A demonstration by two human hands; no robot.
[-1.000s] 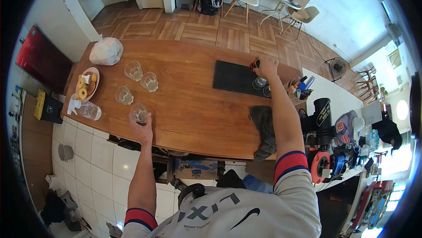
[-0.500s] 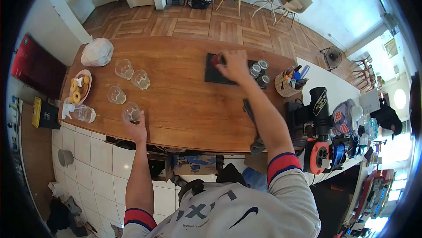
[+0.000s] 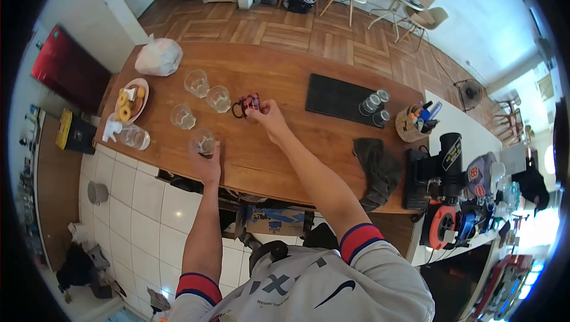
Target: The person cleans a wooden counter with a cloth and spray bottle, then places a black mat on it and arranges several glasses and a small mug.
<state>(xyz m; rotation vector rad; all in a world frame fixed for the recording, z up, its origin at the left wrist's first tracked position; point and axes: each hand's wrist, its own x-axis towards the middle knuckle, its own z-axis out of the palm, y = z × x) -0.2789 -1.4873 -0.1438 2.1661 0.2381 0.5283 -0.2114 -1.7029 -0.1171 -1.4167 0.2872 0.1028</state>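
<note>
My left hand [image 3: 206, 166] is closed around the lower side of a clear drinking glass [image 3: 202, 139] near the table's front edge. My right hand [image 3: 270, 121] grips a small red-and-black object with a black loop [image 3: 252, 103], whose exact kind I cannot make out. It is over the table, right of the glasses. Behind the held glass stand three similar ones: one glass [image 3: 183, 117] closest to it, another glass [image 3: 218, 100] beside the right hand's object, and a third glass [image 3: 196, 84] farther back.
A black mat [image 3: 332, 97] lies at right with small glass jars [image 3: 369, 105] on its end. Beyond are a woven basket of pens [image 3: 409, 127], a dark cloth [image 3: 377, 170] and a coffee grinder [image 3: 450, 155]. At left are a doughnut plate [image 3: 146, 87], spray bottle [image 3: 135, 138] and white bag [image 3: 159, 57].
My right hand has moved left from the black mat to beside the glasses, bringing the red-and-black object along. My left hand stays at the same glass. The view has shifted.
</note>
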